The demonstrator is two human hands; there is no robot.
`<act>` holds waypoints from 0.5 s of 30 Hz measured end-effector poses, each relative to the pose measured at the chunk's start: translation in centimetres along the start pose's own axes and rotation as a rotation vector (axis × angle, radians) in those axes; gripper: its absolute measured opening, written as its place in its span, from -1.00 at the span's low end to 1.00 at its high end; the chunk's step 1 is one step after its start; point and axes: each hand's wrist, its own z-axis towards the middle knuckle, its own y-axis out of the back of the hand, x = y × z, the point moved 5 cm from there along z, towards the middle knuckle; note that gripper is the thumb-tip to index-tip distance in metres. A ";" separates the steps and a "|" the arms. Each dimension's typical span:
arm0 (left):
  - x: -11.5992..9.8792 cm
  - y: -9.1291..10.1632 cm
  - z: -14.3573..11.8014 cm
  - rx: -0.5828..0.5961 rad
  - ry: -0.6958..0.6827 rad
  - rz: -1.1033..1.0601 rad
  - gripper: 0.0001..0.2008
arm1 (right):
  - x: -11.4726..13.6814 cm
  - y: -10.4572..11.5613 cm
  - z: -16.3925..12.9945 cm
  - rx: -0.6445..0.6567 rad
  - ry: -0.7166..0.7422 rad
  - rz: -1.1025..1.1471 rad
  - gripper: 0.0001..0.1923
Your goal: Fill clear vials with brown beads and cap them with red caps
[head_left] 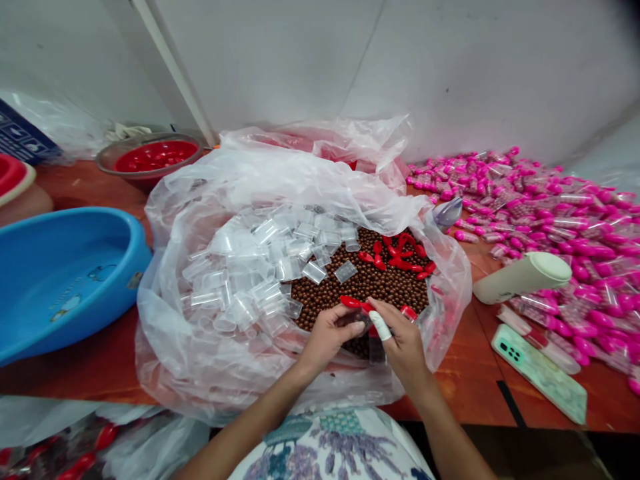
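Over the brown beads, my left hand is closed, pinching what looks like a clear plastic tube, largely hidden by the fingers. My right hand, with white tape round one finger, closes on a red spoon-shaped plastic piece at the tube's upper end. Small round brown beads fill the open clear plastic bag under both hands. Left of them in the bag is a heap of clear short tubes. More red plastic pieces lie on the beads towards the back right.
A blue basin stands at left, a bowl of red pieces behind it. Pink-capped filled tubes are piled at right. Nearer are a pale cylindrical bottle and a phone. A wall rises behind.
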 end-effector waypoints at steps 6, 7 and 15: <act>0.1 -0.2 0.1 0.004 0.013 0.008 -0.68 | 0.1 -0.3 -0.7 -0.186 -0.181 0.142 -0.74; 0.1 -0.2 0.0 0.006 0.012 0.013 -0.68 | 0.2 -0.4 -0.7 -0.186 -0.187 0.157 -0.74; 0.6 0.0 0.1 0.028 0.029 0.004 -0.66 | -0.5 -0.5 -0.8 -0.225 -0.314 0.271 -0.76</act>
